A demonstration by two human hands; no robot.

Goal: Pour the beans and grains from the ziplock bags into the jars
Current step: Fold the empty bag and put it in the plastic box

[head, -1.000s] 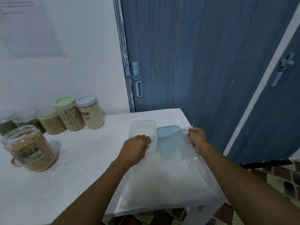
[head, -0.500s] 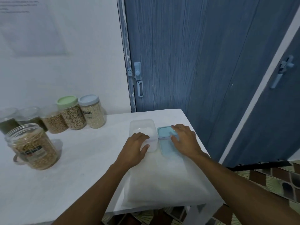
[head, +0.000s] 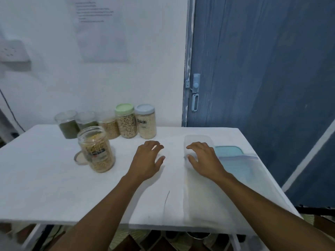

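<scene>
Clear plastic ziplock bag [head: 203, 200] lies flat on the white table [head: 45, 178], right side. Right hand [head: 204, 160] rests spread on its top edge, gripping nothing. Left hand [head: 147, 160] relaxed, empty. Jars [head: 126, 124] stand well apart, left.

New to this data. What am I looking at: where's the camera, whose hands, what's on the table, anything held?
No machine here: a person works bare-handed, filmed by one camera worn on their head, looking down. The left hand is open over the white table, holding nothing. The right hand lies spread over the top of a flat ziplock bag of pale grains, gripping nothing. Past it sit a clear tub and a blue lid. Left: an open jar of beans; five more jars line the wall.
</scene>
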